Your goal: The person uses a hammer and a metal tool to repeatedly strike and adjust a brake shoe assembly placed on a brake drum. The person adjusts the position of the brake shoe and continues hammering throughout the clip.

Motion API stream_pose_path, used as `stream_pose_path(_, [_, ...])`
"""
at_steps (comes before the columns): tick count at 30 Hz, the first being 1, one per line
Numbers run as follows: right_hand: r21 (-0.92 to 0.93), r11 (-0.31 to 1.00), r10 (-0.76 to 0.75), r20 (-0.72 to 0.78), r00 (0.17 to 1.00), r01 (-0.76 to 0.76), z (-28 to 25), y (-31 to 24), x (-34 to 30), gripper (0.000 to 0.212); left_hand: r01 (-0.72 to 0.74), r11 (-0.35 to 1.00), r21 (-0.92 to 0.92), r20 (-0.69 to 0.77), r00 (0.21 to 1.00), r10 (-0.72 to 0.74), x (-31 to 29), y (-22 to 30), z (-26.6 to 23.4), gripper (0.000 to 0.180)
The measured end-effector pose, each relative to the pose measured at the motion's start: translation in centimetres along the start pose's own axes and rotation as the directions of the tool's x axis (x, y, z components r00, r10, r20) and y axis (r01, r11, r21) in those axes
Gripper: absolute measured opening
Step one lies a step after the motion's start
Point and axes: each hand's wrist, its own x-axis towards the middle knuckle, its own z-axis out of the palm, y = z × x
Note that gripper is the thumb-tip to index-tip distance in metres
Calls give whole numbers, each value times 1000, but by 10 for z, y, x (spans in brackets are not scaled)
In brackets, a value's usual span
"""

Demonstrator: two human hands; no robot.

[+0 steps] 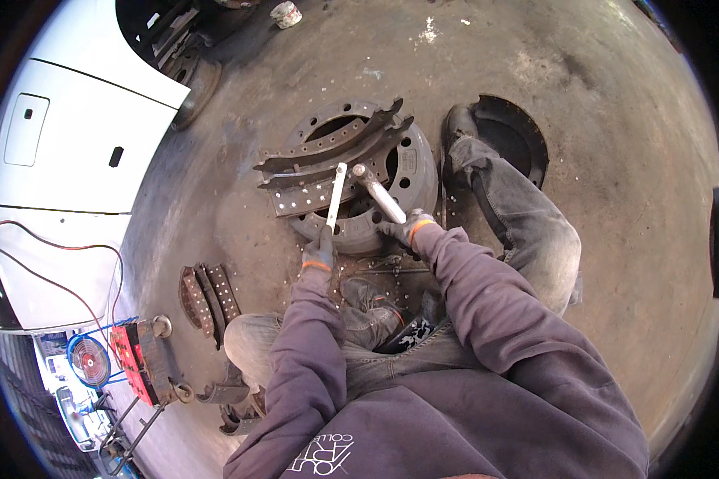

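My left hand (319, 251), gloved with an orange cuff, is closed around a long pale metal bar (337, 195) like a punch or chisel. The bar's upper end lies over the near side of a rusty brake shoe (327, 160). In my gloved right hand (407, 230) is a hammer (383, 199), its head just right of the bar's tip. Bright rivets dot the near curved face of the shoe (303, 198). It rests tilted across a grey brake drum (423, 172) on the floor. Whether the bar touches the shoe I cannot tell.
More brake shoe parts (209, 302) lie on the floor at the left, with small rivets scattered nearby. My right leg stretches beside a black round dust shield (527, 136). A white vehicle panel (72, 136), a red metal piece (136, 363) and a fan (89, 361) are at the left.
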Motion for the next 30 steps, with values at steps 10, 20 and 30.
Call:
stream_pose_path(10, [39,999,0,-20,1000,1,-5,-15,-7,79,-112,934,340,-75,986,146,2,-5,1,58])
stream_pose_path(20, [126,940,-291,-179,940,316,-36,-81,-88,55,-117,901,419,-102,979,174,4,-11,5,62])
stream_pose_path(30, [256,816,-376,-448,811,519,-24,-107,-104,35,-36,934,354,-70,995,65,2,-11,1,63])
